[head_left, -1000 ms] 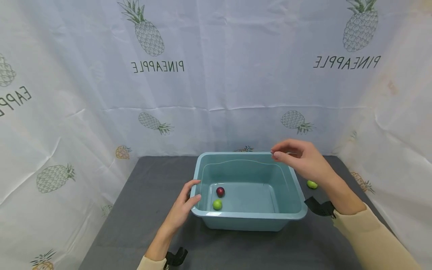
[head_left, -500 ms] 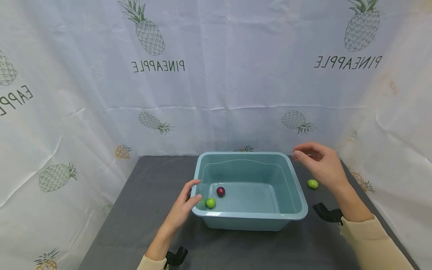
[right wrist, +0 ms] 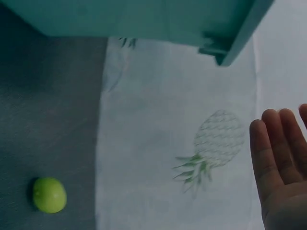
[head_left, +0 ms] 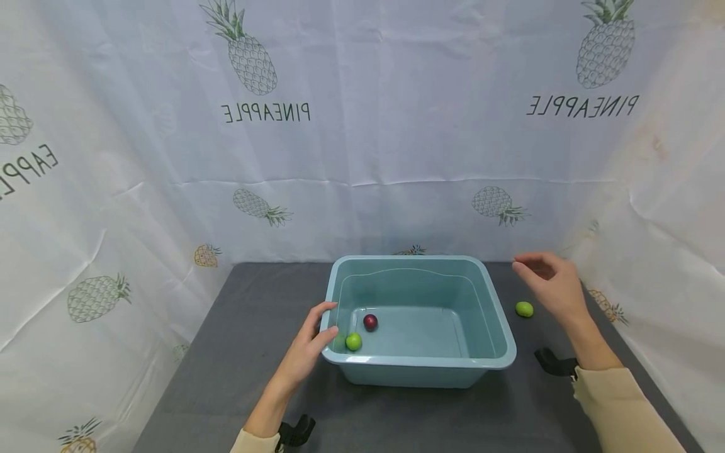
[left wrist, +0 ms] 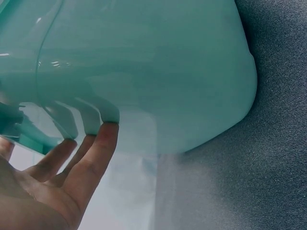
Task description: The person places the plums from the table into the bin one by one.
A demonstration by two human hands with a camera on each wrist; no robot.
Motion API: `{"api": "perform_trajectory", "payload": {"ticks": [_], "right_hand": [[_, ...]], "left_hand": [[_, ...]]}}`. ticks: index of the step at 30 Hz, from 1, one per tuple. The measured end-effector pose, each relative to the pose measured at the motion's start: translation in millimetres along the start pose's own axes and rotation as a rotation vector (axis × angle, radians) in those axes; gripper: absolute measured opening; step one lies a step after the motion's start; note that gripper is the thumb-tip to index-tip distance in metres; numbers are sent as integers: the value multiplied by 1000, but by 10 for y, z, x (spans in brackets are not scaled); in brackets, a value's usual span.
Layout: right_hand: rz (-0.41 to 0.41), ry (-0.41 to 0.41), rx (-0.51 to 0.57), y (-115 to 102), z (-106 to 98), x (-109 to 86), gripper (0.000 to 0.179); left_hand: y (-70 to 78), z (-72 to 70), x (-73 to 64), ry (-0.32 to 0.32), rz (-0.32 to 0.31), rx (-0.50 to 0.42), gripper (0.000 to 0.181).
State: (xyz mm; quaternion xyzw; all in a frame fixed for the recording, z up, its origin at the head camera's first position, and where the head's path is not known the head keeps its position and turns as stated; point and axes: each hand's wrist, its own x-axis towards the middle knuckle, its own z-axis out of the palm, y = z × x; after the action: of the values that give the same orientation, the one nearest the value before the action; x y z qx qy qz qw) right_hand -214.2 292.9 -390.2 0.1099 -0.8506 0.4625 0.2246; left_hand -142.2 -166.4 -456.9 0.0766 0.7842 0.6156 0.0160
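Observation:
A blue-green plastic basin (head_left: 419, 362) stands on the dark cloth. My left hand (head_left: 306, 343) holds its left side, thumb and forefinger over the rim; in the left wrist view the other fingers (left wrist: 93, 165) press the outer wall. On the basin floor lie a dark red, plum-like fruit (head_left: 370, 323) and a small round green fruit (head_left: 354, 341) close to the left wall. My right hand (head_left: 552, 286) hovers right of the basin with fingers loosely bent and nothing in them. Just left of and below it, another green fruit (head_left: 524, 309) rests on the cloth.
A dark grey cloth (head_left: 226, 365) covers the table. White curtains (head_left: 396, 145) printed with pineapples hang behind and along both sides. Each wrist wears a black strap (head_left: 557, 363).
My right hand has moved from over the basin's back right rim out to the right. Inside the basin, the green fruit rolled slightly left. The left hand keeps its place.

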Motion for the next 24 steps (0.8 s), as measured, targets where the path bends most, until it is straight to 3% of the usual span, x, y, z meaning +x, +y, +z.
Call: {"api": "perform_trajectory", "payload": {"ticks": [24], "right_hand": [[235,-61,-207,824,40,-209,42]], "left_hand": [[9,5,-2,3,0,10,44]]}}
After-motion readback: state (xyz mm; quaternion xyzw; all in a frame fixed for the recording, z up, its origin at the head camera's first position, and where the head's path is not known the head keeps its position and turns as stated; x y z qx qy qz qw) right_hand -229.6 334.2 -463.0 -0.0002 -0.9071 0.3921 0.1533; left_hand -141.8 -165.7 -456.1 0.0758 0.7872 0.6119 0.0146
